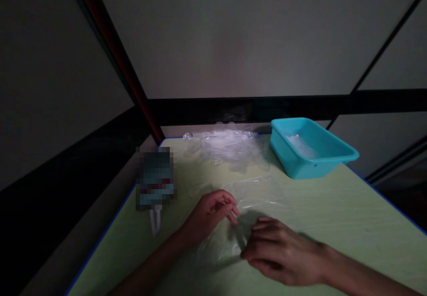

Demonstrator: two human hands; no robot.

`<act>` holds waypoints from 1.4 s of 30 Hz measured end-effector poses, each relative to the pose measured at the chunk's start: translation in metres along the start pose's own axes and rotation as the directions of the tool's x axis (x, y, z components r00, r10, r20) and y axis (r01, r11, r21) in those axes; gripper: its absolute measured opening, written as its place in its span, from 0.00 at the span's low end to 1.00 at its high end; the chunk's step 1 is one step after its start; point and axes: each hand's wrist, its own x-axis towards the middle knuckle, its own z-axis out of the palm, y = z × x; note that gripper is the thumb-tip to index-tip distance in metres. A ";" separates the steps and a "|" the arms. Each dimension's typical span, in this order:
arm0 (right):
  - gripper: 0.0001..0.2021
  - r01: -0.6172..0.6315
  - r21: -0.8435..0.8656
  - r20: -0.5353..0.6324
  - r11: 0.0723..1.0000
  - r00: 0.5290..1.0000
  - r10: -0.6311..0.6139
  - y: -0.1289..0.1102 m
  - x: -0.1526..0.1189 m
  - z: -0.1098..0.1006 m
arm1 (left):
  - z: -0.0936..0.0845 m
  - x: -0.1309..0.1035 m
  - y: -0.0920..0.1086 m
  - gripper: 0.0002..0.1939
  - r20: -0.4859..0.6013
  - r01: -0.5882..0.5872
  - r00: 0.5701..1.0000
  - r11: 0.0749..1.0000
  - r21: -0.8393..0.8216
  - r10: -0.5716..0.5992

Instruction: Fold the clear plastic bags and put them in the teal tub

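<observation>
A thin, clear plastic bag point(253, 198) lies spread on the table in front of me, its creases catching the light. My left hand point(213, 211) is over its left part, fingers loosely bent and apart, with nothing visible in them. At the lower right of the bag, my right hand point(280, 251) is closed, knuckles up and fingers bent inward at the plastic. Its fingertips are partly hidden, and the hold on the bag's edge shows only faintly.
Behind the bag, a heap of crumpled clear plastic point(227, 147) lies along the table's far edge. A turquoise basin point(320, 169) with some clear plastic inside stands at back right. To the left is a blurred-out dark item point(156, 178) with a pale strap point(155, 222). Walls border the pale green table point(343, 225).
</observation>
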 end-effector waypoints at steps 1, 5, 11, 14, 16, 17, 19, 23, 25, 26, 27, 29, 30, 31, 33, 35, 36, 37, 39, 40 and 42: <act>0.08 -0.064 0.053 -0.017 0.997 0.998 0.065 -0.001 0.000 -0.001 | 0.000 0.000 0.000 0.06 -0.003 0.000 1.000 1.000 0.004 0.000; 0.08 -0.280 0.209 -0.065 0.937 0.952 0.299 -0.002 0.003 -0.002 | -0.002 0.001 -0.003 0.06 -0.026 -0.001 1.000 1.000 0.017 0.001; 0.09 -0.419 0.371 -0.074 0.829 0.876 0.476 0.006 0.008 0.002 | -0.007 0.001 -0.002 0.05 -0.192 -0.047 0.979 0.996 0.082 0.062; 0.06 -0.419 0.461 -0.131 0.782 0.840 0.527 0.008 0.008 0.000 | -0.008 -0.002 0.010 0.04 -0.232 -0.082 0.968 0.994 0.071 0.097; 0.03 -0.397 0.555 -0.116 0.731 0.833 0.541 0.008 0.007 -0.002 | -0.008 -0.004 0.018 0.06 -0.115 -0.068 0.991 0.998 -0.015 0.065; 0.02 -0.384 0.604 -0.082 0.698 0.841 0.534 0.007 0.007 -0.003 | -0.007 -0.006 0.021 0.08 -0.014 -0.031 0.999 0.997 -0.068 0.030; 0.03 -0.362 0.693 0.011 0.624 0.870 0.493 0.005 0.006 -0.004 | -0.006 -0.008 0.023 0.12 0.199 0.103 0.977 0.988 -0.118 -0.078; 0.04 -0.353 0.747 0.139 0.563 0.911 0.388 0.002 0.007 -0.003 | -0.004 -0.008 0.015 0.13 0.332 0.313 0.899 0.949 -0.031 -0.286; 0.05 -0.369 0.731 0.172 0.574 0.914 0.368 0.003 0.007 -0.003 | -0.004 -0.007 0.009 0.12 0.328 0.337 0.891 0.941 -0.018 -0.313; 0.05 -0.382 0.726 0.193 0.572 0.912 0.363 0.004 0.007 -0.004 | -0.005 -0.007 0.007 0.12 0.332 0.342 0.889 0.940 -0.018 -0.317; 0.05 -0.397 0.726 0.218 0.561 0.907 0.360 0.006 0.006 -0.004 | -0.006 -0.006 0.006 0.13 0.336 0.346 0.886 0.938 -0.016 -0.321; 0.06 -0.434 0.725 0.278 0.534 0.895 0.350 0.011 0.005 -0.007 | -0.007 -0.005 0.005 0.14 0.346 0.352 0.879 0.936 -0.010 -0.327; 0.06 -0.453 0.721 0.307 0.524 0.887 0.345 0.013 0.004 -0.009 | -0.007 -0.005 0.005 0.15 0.351 0.355 0.876 0.935 -0.007 -0.330; 0.06 -0.469 0.716 0.332 0.517 0.880 0.339 0.015 0.002 -0.012 | -0.008 -0.005 0.006 0.15 0.357 0.357 0.873 0.934 -0.005 -0.332; 0.06 -0.494 0.707 0.370 0.506 0.868 0.330 0.019 -0.001 -0.016 | -0.008 -0.005 0.006 0.16 0.367 0.359 0.868 0.933 0.000 -0.334; 0.07 -0.517 0.716 0.404 0.470 0.855 0.326 0.021 -0.004 -0.018 | -0.009 -0.005 0.007 0.16 0.376 0.353 0.866 0.936 0.007 -0.329; 0.07 -0.529 0.728 0.420 0.435 0.847 0.327 0.022 -0.005 -0.019 | -0.009 -0.005 0.008 0.16 0.380 0.345 0.866 0.938 0.012 -0.324; 0.08 -0.536 0.748 0.430 0.392 0.841 0.328 0.023 -0.006 -0.020 | -0.010 -0.005 0.008 0.16 0.381 0.334 0.869 0.942 0.018 -0.316; 0.09 -0.504 0.804 0.401 0.317 0.852 0.337 0.024 -0.008 -0.023 | -0.011 -0.005 0.009 0.15 0.359 0.299 0.887 0.953 0.035 -0.292; 0.09 -0.460 0.832 0.349 0.310 0.869 0.350 0.025 -0.009 -0.025 | -0.012 -0.004 0.010 0.14 0.327 0.274 0.904 0.961 0.048 -0.274; 0.08 -0.343 0.853 0.179 0.394 0.901 0.396 0.027 -0.011 -0.032 | -0.014 -0.003 0.011 0.11 0.206 0.204 0.954 0.975 0.090 -0.219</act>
